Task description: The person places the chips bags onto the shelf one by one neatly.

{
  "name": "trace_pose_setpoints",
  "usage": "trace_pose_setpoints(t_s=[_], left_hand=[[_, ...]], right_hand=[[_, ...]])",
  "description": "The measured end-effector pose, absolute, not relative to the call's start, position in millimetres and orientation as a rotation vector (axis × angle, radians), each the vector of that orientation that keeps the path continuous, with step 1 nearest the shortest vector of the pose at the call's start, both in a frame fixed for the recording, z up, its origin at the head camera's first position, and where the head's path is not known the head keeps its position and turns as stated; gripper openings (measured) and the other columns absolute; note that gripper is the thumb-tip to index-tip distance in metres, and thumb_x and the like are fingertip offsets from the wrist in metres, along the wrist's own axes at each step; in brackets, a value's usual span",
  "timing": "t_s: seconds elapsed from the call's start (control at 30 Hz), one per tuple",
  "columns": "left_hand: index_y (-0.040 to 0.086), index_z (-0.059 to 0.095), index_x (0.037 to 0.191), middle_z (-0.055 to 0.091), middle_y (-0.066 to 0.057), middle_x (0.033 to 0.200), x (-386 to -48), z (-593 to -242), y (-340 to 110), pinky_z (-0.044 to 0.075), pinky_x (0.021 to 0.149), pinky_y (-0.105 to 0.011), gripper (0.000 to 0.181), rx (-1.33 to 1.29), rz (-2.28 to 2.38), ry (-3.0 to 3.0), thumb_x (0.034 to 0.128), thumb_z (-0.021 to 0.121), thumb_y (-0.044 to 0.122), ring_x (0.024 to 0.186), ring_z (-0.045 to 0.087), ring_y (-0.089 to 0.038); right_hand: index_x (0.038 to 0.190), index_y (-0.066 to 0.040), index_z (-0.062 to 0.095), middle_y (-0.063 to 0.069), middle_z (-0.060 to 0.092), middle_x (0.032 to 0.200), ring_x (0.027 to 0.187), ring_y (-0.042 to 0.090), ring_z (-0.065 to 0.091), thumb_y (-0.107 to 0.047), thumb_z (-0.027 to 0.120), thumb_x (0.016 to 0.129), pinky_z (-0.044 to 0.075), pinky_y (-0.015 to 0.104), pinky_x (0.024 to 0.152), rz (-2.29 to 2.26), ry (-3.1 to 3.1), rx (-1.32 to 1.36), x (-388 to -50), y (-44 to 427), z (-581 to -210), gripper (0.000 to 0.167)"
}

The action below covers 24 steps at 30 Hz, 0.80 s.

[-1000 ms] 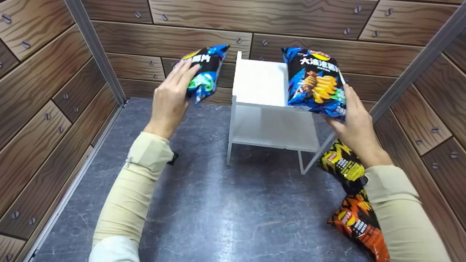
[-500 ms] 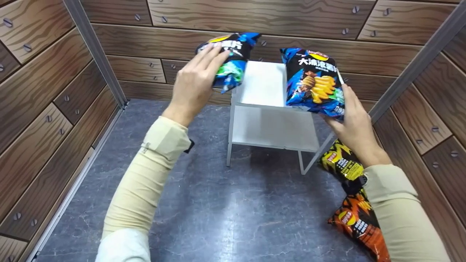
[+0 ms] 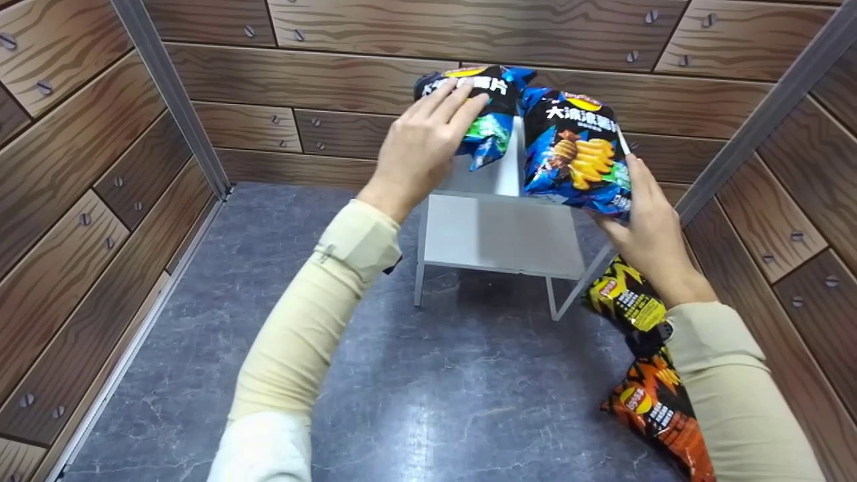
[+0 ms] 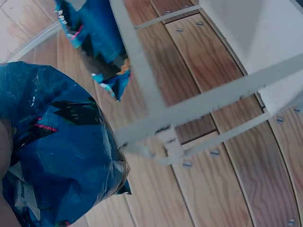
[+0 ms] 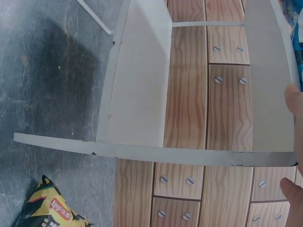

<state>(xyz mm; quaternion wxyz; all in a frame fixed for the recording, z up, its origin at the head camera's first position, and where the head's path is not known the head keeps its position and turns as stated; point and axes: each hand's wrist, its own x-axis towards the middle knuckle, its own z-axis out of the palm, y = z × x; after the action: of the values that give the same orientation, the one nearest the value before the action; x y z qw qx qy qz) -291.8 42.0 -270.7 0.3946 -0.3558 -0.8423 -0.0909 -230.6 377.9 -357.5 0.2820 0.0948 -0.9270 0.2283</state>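
In the head view, the left hand (image 3: 425,147) grips a blue and black chip bag (image 3: 497,127), its fingers spread over the bag's front, above the left part of a white two-tier stand (image 3: 502,234). A second blue bag (image 3: 582,150) is at the right part of the stand's top, with the right hand (image 3: 653,231) at its lower right edge, thumb below and fingers along the side. In the left wrist view, the held bag (image 4: 61,146) fills the left side, close to the frame. The right wrist view shows fingertips (image 5: 292,99) beside the stand's top edge.
A yellow and black bag (image 3: 629,294) and an orange bag (image 3: 663,415) lie on the grey floor (image 3: 415,375) right of the stand, partly behind the right forearm. Wood-patterned walls (image 3: 335,80) stand behind and at both sides.
The left hand has carried its bag rightward from the stand's left side to above its top, close beside the other bag. The right hand and its bag have hardly moved.
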Motion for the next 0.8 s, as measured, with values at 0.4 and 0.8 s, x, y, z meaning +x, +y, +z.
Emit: trace_pose_setpoints(t_s=[0.4,0.8], left_hand=[[0.012,0.052,0.144,0.051,-0.007,0.150,-299,-286,63,0.043,0.112,-0.047,0.047,-0.937,-0.204,-2.296,0.0990,0.048,-0.003,0.141,0.046,-0.027],[0.016,0.029,0.157,0.023,-0.007,0.165,-302,-304,62,0.013,0.125,-0.055,0.062,-1.114,-0.234,-2.517,0.0982,0.045,0.001,0.154,0.018,-0.027]], right_hand=[[0.157,-0.005,0.024,0.024,0.029,0.159,0.144,0.045,0.033,-0.021,0.075,0.088,0.029,0.061,0.116,0.619,-2.489,0.250,-231,375,-357,0.087],[0.157,-0.005,0.024,0.024,0.030,0.159,0.143,0.045,0.033,-0.023,0.075,0.088,0.029,0.062,0.115,0.623,-2.484,0.244,-230,378,-358,0.087]])
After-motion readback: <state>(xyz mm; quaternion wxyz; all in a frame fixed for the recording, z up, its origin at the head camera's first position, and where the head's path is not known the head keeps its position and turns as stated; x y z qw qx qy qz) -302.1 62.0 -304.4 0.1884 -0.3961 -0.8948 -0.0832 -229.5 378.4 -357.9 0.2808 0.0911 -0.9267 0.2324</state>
